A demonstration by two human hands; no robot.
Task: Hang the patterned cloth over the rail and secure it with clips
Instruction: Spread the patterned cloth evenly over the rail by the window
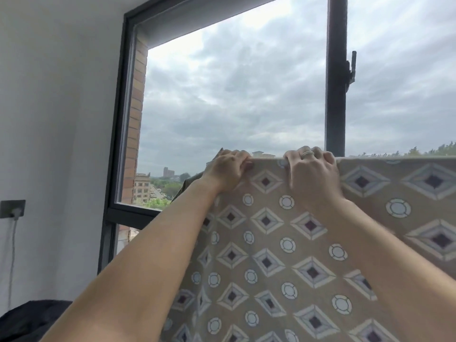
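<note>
Overhead, tan diamond-and-circle patterned cloth (pixel 296 243) gripped by both hands.

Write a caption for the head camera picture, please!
Both hands, left and right, grip the cloth top edge before a window.

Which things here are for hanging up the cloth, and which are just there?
For the job:
patterned cloth
left hand, gripping its top edge
right hand, gripping its top edge

Just there:
wall socket with plug
window handle
dark bundle

soft overcast daylight through the window (pixel 234 95), dim interior wall (pixel 61 119), mild wide-angle edge bending
</note>
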